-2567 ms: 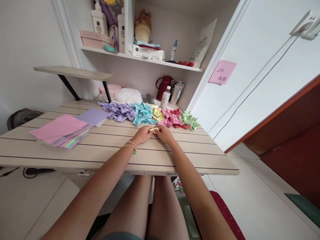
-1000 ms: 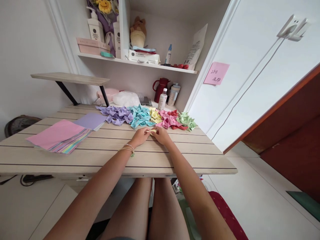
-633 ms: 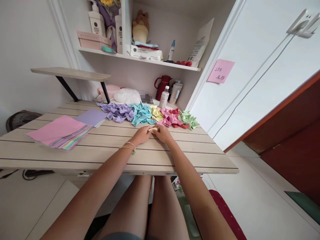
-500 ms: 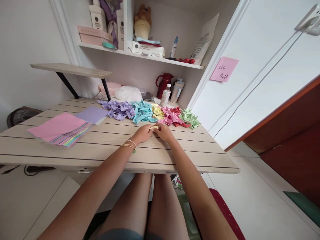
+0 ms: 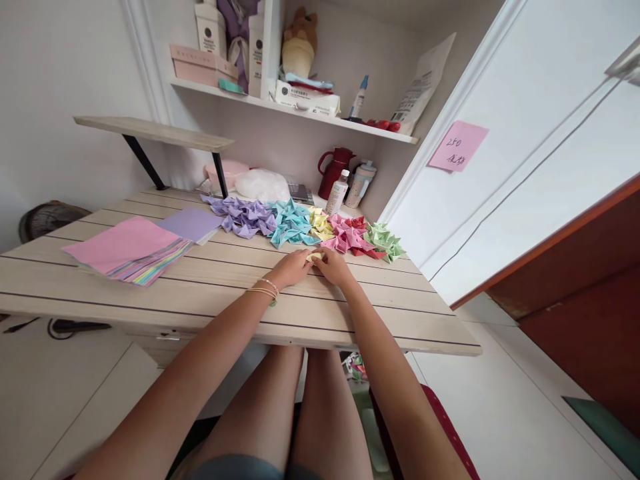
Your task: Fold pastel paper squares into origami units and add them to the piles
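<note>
The small yellow paper (image 5: 314,257) is at the middle of the table (image 5: 190,290), between the two hands. It looks partly folded, but fingers hide most of it, so I can't tell how many folds it has. I also can't tell if it touches the table.

The left hand (image 5: 293,268) is nearly closed and pinches one end of it. The right hand (image 5: 332,267) is curled in too, and its fingertips have hold of the other end.

Just past the hands is a row of folded shapes, all pointy and grouped by color. From left to right there are purple shapes (image 5: 246,217), blue shapes (image 5: 291,225), yellow shapes (image 5: 320,223), pink shapes (image 5: 344,235) with red shapes (image 5: 371,253) by them, and green shapes (image 5: 385,241). Those look done to me. The yellow bunch looks smaller than the purple one.

Over on the left lie flat sheets that are not folded: a fanned pile (image 5: 127,247) with pink on top, and purple sheets (image 5: 193,223) just behind. So I think lots of paper is left. Behind the row stand a bottle (image 5: 338,193) and a red jug (image 5: 336,175).
</note>
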Available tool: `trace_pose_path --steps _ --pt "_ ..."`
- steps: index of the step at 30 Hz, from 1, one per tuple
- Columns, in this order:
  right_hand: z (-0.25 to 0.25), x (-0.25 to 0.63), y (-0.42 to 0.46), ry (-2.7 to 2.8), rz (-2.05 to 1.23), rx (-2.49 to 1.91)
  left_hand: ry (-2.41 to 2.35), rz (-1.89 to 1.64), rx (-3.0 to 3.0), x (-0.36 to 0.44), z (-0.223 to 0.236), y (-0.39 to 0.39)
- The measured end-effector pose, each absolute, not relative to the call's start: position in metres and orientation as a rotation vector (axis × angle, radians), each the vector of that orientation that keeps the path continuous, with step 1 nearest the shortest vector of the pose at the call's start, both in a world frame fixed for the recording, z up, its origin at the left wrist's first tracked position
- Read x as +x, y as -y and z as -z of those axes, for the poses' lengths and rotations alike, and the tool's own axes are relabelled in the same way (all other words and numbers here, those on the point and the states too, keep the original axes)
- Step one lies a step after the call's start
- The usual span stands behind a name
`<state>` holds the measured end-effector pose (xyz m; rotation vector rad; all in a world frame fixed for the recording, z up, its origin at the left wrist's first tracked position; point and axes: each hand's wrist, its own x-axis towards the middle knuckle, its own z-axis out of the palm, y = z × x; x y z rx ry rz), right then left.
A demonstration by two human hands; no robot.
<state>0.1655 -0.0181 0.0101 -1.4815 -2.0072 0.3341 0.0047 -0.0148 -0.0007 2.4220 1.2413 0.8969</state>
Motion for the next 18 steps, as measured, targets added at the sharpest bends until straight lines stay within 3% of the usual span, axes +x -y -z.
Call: trace_pose_path --steps 18 --pt "-0.0109 0.1651 0.0204 1.980 -0.376 -1.475 -1.321 -0.758 2.419 0.0051 -0.0053 0.0212"
